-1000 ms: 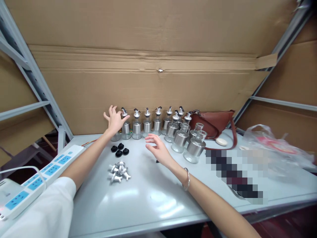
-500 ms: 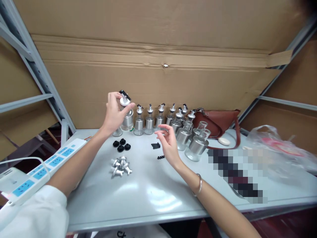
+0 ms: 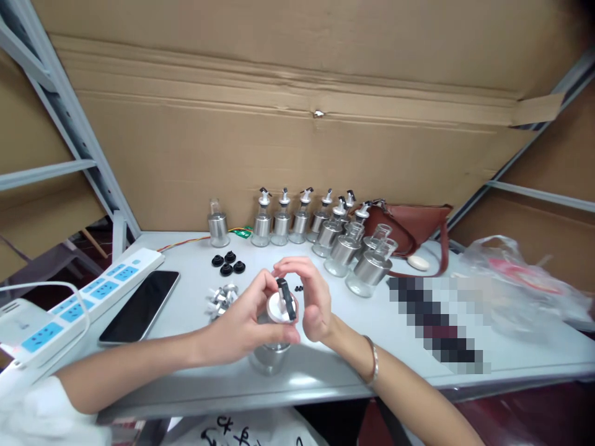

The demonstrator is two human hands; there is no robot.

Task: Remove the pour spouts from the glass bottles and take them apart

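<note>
My left hand (image 3: 248, 319) is wrapped around the neck of a glass oil bottle (image 3: 272, 358) with a steel band, near the table's front edge. Its silver pourer top (image 3: 279, 308) carries a black flip lid (image 3: 286, 296). My right hand (image 3: 309, 297) curves beside the lid, fingers bent, thumb apart, holding nothing; I cannot tell whether its fingertips touch the lid. Silver pourer spouts (image 3: 222, 300) lie in a heap left of the hands, partly hidden. Beyond them sit several black stoppers (image 3: 227, 263). Small black parts (image 3: 298, 288) show between the hands.
Along the back stand several bottles with pourers (image 3: 281, 223). Open-necked bottles stand at the right (image 3: 369, 269) and back left (image 3: 218, 226). A brown bag (image 3: 413, 226), a plastic bag (image 3: 515, 272), a phone (image 3: 139, 308) and a power strip (image 3: 100, 291) also occupy the table.
My left hand has brought the bottle from the back left to the table's front middle. My right hand has moved down and closer to it. The phone has come into view.
</note>
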